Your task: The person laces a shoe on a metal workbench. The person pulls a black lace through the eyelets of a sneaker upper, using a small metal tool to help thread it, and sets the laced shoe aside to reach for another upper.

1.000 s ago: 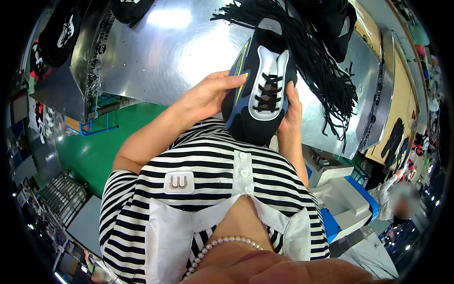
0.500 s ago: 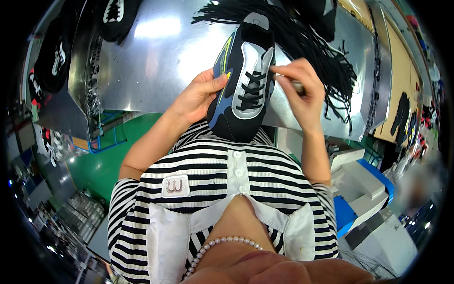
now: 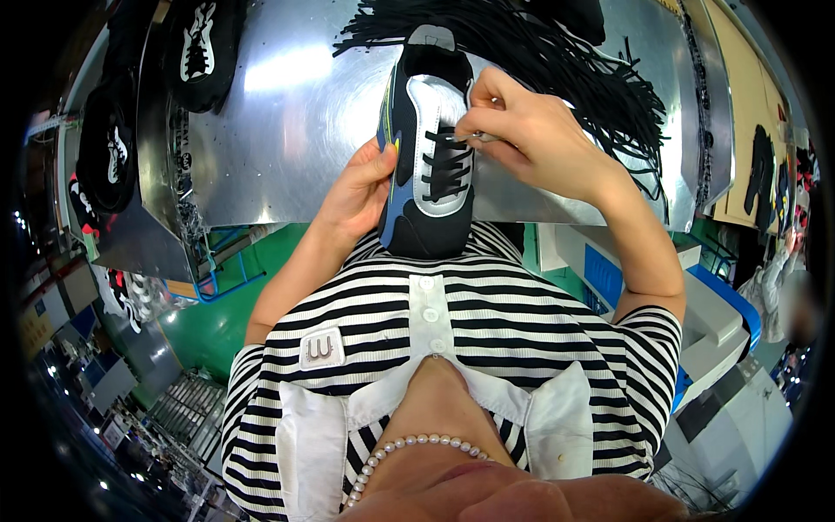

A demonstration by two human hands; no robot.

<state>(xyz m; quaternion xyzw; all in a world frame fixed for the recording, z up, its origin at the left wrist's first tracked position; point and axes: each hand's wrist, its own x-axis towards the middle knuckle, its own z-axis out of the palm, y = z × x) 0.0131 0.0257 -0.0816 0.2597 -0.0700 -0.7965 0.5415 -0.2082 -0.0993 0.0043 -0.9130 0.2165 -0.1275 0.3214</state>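
Note:
A black and blue sneaker (image 3: 426,233) with a grey lacing panel and yellow edging rests upright, its toe toward my body. Around its left side wraps my left hand (image 3: 358,184), thumb on the upper. Black lace (image 3: 448,163) crosses the lower part of the panel. At the shoe's upper right eyelets, my right hand (image 3: 526,130) is closed in a pinch on a thin metallic tool (image 3: 477,136). Its exact kind is mostly hidden by the fingers.
A shiny metal table (image 3: 287,143) lies beyond the shoe. A heap of loose black laces (image 3: 565,61) spreads across its far right. Other black shoes (image 3: 202,56) stand at the left. A white and blue unit (image 3: 713,304) is at my right.
My right hand has moved in from the shoe's right edge, over the lacing panel, and its fingers now pinch at the eyelets. The shoe and left hand sit slightly further left in view.

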